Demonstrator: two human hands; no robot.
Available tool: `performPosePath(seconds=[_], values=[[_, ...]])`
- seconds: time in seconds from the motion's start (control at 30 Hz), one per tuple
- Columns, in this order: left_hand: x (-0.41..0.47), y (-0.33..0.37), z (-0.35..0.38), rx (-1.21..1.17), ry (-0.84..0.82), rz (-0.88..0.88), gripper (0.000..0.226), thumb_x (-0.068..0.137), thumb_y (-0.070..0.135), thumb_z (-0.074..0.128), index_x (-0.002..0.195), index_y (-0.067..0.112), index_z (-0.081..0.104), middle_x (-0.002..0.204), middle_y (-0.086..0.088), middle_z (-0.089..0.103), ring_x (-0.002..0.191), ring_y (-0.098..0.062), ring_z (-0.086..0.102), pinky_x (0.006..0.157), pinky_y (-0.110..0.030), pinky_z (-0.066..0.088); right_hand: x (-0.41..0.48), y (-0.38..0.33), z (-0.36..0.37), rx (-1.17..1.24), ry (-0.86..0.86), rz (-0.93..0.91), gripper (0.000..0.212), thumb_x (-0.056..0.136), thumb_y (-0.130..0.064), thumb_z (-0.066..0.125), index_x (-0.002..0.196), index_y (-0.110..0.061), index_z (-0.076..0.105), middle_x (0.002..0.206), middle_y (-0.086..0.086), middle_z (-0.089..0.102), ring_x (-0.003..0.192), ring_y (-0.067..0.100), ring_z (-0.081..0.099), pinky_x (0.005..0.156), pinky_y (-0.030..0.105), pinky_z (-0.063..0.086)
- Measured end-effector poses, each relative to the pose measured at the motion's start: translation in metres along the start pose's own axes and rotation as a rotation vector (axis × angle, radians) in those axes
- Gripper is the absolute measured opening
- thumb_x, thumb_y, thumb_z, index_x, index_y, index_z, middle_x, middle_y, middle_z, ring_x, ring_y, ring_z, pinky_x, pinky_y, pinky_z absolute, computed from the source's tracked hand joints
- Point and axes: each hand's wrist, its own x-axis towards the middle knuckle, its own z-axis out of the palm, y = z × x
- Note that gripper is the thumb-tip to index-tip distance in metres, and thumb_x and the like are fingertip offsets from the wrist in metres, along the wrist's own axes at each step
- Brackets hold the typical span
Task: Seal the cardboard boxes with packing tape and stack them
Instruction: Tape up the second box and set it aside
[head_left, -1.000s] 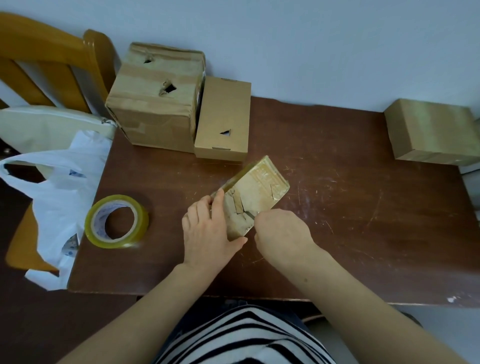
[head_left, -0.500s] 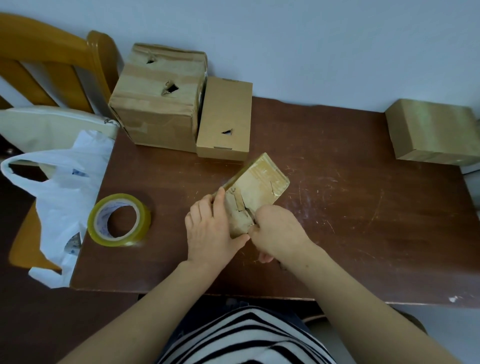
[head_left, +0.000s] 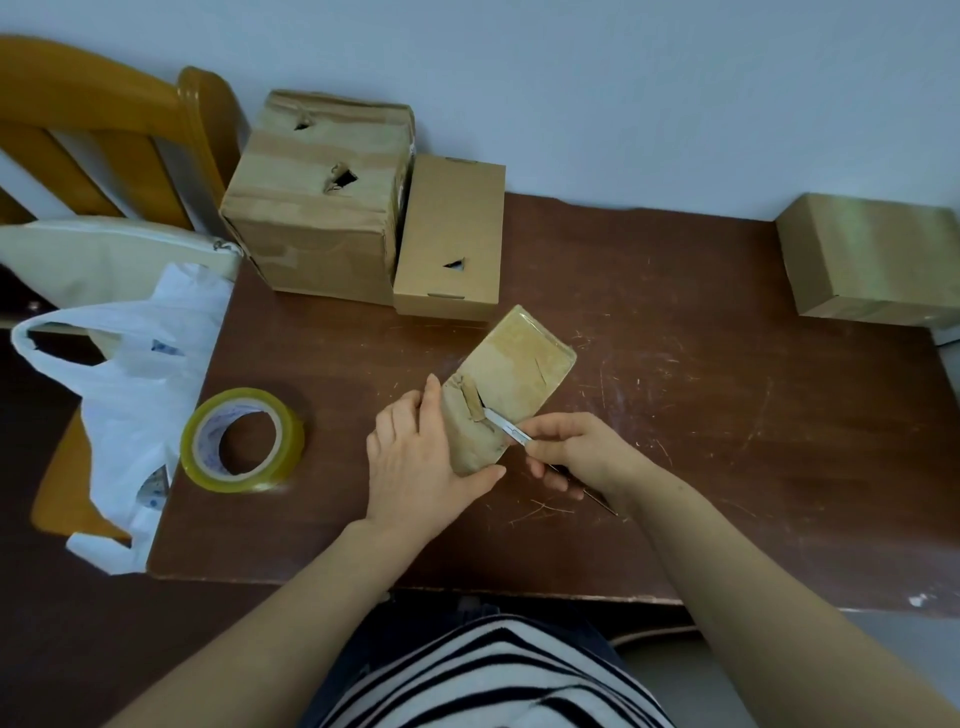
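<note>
1. Cardboard boxes counted: four. One roll of tape. One thin blade tool. One plastic bag.
2. Small flat box (head_left: 511, 382) lies at mid-table, tilted on a diagonal, near end crumpled and torn, glossy tape over its far end. Contents not visible.
3. Left hand (head_left: 415, 462) rests flat against the small flat box's left side, thumb hooked around its near corner, pinning it to the table (head_left: 701, 415).
4. Right hand (head_left: 576, 454) is closed around a thin metal blade tool (head_left: 509, 428); its tip touches the torn flap on the box's near end. The handle end pokes out behind the wrist.
5. Large taped box (head_left: 317, 208) stands at the table's far left corner, two ragged holes in its top. Inside cannot be seen.
6. Slim plain box (head_left: 452, 234) sits touching the large box's right side, one small triangular hole in its top.
7. Fourth box (head_left: 872, 254), closed, sits at the far right corner, well apart from the others.
8. Roll of clear yellowish packing tape (head_left: 241, 439) lies flat near the left edge, just left of the left hand, not touching it.
9. White plastic bag (head_left: 124, 374) hangs off the left edge, mouth open; contents unclear.
10. Wooden chair (head_left: 104, 135) with a cream cushion (head_left: 104, 254) stands beyond the left edge.
</note>
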Motion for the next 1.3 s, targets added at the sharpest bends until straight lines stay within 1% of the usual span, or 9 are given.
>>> performPosePath(seconds=[0.13,0.23,0.47,0.6,0.7,0.8,0.93,1.1,1.3], values=[[0.002,0.002,-0.008,0.039,0.112,0.106,0.092,0.077,0.063,0.062,0.144,0.005,0.035,0.136,-0.015,0.045,0.129,-0.033,0.038,0.104,-0.047,0.030,0.005,0.006,-0.001,0.185,-0.063,0.021,0.025,0.095,0.003,0.045,0.105,-0.005,0.067,0.061,0.003,0.053,0.041,0.009,0.038,0.034,0.019,0.026],[0.012,0.004,-0.010,-0.023,0.133,0.218,0.071,0.081,0.035,0.072,0.138,0.004,0.044,0.130,-0.015,0.051,0.125,-0.031,0.043,0.104,-0.043,0.035,0.008,0.004,-0.002,0.108,-0.036,0.026,0.025,0.094,0.004,0.046,0.104,-0.006,0.067,0.060,0.004,0.053,0.039,0.009,0.038,0.035,0.020,0.024],[0.027,0.003,-0.010,-0.175,0.164,0.221,0.037,0.085,0.006,0.067,0.121,0.005,0.061,0.116,-0.014,0.059,0.114,-0.032,0.048,0.094,-0.035,0.041,0.006,0.009,-0.017,0.077,-0.026,0.010,0.024,0.091,0.001,0.050,0.103,-0.006,0.070,0.058,0.006,0.056,0.038,0.012,0.041,0.034,0.021,0.028],[0.028,-0.007,-0.012,-0.144,0.277,0.402,0.020,0.078,0.001,0.075,0.098,0.000,0.073,0.100,-0.014,0.065,0.094,-0.034,0.059,0.079,-0.037,0.052,0.004,0.038,-0.030,0.292,0.393,-0.015,0.024,0.088,0.000,0.051,0.096,-0.008,0.072,0.060,0.007,0.060,0.039,0.013,0.047,0.035,0.021,0.035],[0.032,-0.011,-0.013,-0.030,0.282,0.556,0.020,0.073,-0.003,0.078,0.092,-0.002,0.073,0.096,-0.016,0.067,0.088,-0.037,0.062,0.074,-0.042,0.055,0.016,0.063,-0.032,0.035,0.717,0.057,0.032,0.092,-0.003,0.047,0.114,-0.013,0.067,0.085,0.006,0.066,0.062,0.012,0.057,0.054,0.023,0.046],[0.037,-0.013,-0.017,0.043,0.258,0.620,0.021,0.070,-0.002,0.080,0.090,-0.001,0.074,0.095,-0.017,0.067,0.087,-0.039,0.063,0.068,-0.044,0.056,0.027,0.081,-0.031,-0.397,0.716,0.104,0.044,0.098,-0.003,0.041,0.142,-0.009,0.045,0.133,0.015,0.044,0.112,0.026,0.051,0.094,0.031,0.043],[0.043,-0.017,-0.022,0.121,0.211,0.703,0.024,0.068,0.001,0.083,0.090,0.001,0.075,0.099,-0.019,0.067,0.092,-0.040,0.063,0.069,-0.047,0.056,0.030,0.077,-0.017,-0.631,0.801,0.086,0.049,0.100,-0.013,0.044,0.148,-0.012,0.034,0.145,0.012,0.037,0.133,0.031,0.030,0.110,0.042,0.026],[0.045,-0.020,-0.025,0.117,0.099,0.673,0.030,0.068,0.003,0.083,0.096,0.004,0.075,0.116,-0.022,0.064,0.105,-0.043,0.062,0.074,-0.054,0.057,0.036,0.039,0.022,-0.052,0.635,-0.208,0.063,0.098,-0.033,0.050,0.152,-0.016,0.022,0.150,0.005,0.036,0.136,0.015,0.034,0.112,0.034,0.028],[0.047,-0.024,-0.027,0.146,0.043,0.747,0.033,0.068,0.001,0.083,0.099,0.000,0.074,0.118,-0.022,0.064,0.100,-0.040,0.066,0.071,-0.051,0.058,0.052,0.017,0.041,0.033,0.550,-0.164,0.061,0.095,-0.030,0.056,0.148,-0.019,0.027,0.141,0.011,0.035,0.129,0.021,0.036,0.104,0.032,0.031]])
